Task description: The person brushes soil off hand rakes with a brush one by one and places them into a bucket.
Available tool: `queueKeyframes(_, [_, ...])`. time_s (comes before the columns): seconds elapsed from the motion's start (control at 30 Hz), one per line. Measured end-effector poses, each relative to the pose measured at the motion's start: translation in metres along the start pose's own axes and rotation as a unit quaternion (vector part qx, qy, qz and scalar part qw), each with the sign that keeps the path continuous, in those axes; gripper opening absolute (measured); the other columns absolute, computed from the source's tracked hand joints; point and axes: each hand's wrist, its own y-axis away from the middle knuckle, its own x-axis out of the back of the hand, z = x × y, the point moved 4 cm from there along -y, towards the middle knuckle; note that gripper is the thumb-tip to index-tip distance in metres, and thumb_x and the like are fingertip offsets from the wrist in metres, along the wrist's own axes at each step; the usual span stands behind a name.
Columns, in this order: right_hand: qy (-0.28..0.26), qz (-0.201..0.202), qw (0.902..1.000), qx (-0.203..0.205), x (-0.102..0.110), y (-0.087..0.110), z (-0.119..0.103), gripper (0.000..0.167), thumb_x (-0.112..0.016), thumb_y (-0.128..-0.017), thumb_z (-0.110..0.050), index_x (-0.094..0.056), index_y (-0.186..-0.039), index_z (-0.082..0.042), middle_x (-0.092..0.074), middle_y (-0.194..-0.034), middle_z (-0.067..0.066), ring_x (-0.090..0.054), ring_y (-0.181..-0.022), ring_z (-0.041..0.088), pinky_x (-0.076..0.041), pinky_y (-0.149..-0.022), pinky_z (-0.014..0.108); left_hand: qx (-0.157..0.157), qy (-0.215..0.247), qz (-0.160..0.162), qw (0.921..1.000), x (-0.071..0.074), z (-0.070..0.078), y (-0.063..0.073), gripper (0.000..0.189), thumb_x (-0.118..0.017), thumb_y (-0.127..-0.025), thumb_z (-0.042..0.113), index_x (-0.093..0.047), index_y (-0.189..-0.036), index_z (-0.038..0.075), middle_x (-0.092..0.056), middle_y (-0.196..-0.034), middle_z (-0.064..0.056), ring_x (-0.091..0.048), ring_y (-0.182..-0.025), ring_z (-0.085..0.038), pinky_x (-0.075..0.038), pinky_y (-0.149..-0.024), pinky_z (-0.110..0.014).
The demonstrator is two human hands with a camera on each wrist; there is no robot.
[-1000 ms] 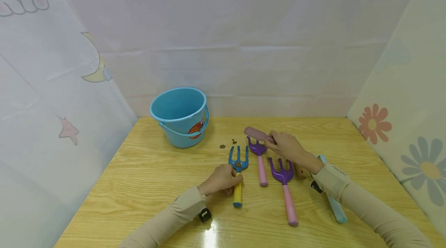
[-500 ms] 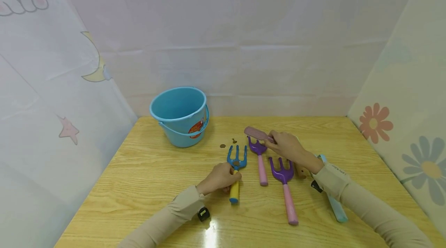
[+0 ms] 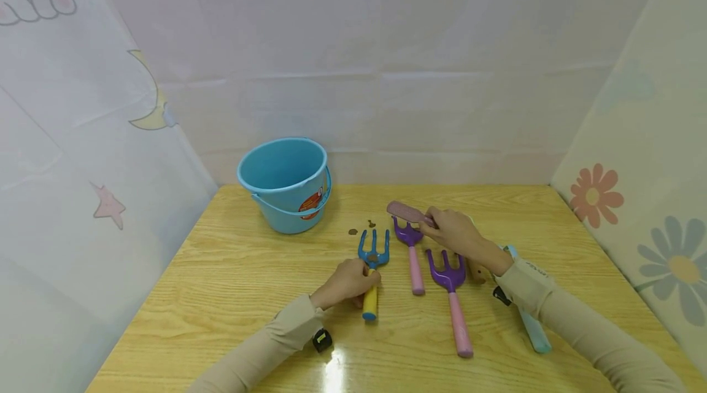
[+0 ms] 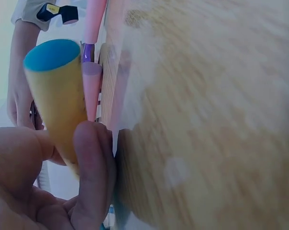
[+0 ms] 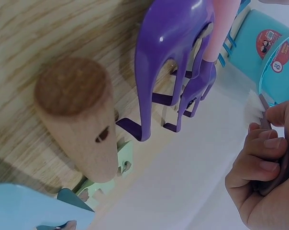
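Observation:
My left hand [image 3: 345, 282] grips a small garden fork [image 3: 370, 302] with a yellow handle and blue tines, held just over the table with the tines pointing away. A brown clump [image 3: 372, 257] lies on the fork's head. In the left wrist view, thumb and fingers wrap the yellow handle [image 4: 56, 91]. My right hand [image 3: 455, 230] holds a mauve brush [image 3: 405, 211] by its handle, above the smaller purple fork [image 3: 409, 234]. White bristles [image 5: 253, 108] show under the brush in the right wrist view, clear of the blue fork.
A light blue bucket [image 3: 270, 196] stands at the back left. Brown bits [image 3: 353, 231] lie near it. A larger purple fork [image 3: 448, 276] with a pink handle lies right of centre. Beneath the right arm are a wooden handle [image 5: 87, 134], a green tool head [image 5: 125, 158] and a light blue tool [image 3: 534, 331].
My left hand has shifted the blue and yellow fork slightly left and away from me, its handle end swinging left. The right hand and brush stay nearly still.

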Motion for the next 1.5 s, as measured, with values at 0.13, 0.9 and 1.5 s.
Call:
queueKeyframes(0.13, [0.007,-0.001,1.0000,0.002,0.0006,-0.0004,-0.0011,0.025,-0.058,-0.100,-0.021,-0.064,-0.100,0.003,-0.032,-0.053,-0.008,-0.027,-0.043,0.004,-0.022,-0.042,0.020,-0.007,0.008,0.002,0.9999,0.0006,-0.0011,-0.0005,0.041,-0.057,-0.098,0.026,-0.057,-0.064,0.005,-0.061,-0.057,-0.006,-0.061,-0.040,-0.016,-0.051,-0.040,-0.029])
queueKeyframes(0.9, [0.011,-0.004,0.9999,0.012,-0.0048,-0.0027,-0.0003,0.026,-0.060,-0.099,-0.024,-0.065,-0.097,0.002,-0.039,-0.055,-0.007,-0.032,-0.043,0.004,-0.024,-0.042,0.019,-0.010,-0.007,0.016,0.9998,0.0034,-0.0067,-0.0056,0.037,-0.056,-0.099,0.026,-0.054,-0.066,0.008,-0.057,-0.057,-0.004,-0.056,-0.039,-0.014,-0.047,-0.038,-0.026])
queueKeyframes(1.5, [-0.003,-0.016,0.9998,0.012,-0.0090,-0.0006,-0.0029,0.026,-0.059,-0.098,-0.021,-0.048,-0.076,-0.012,-0.031,-0.055,-0.008,-0.025,-0.045,0.004,-0.021,-0.043,0.019,-0.031,-0.025,0.049,0.9980,0.0075,-0.0054,-0.0054,0.036,-0.051,-0.101,0.026,-0.048,-0.067,0.012,-0.045,-0.055,0.004,-0.041,-0.042,-0.007,-0.033,-0.039,-0.020])
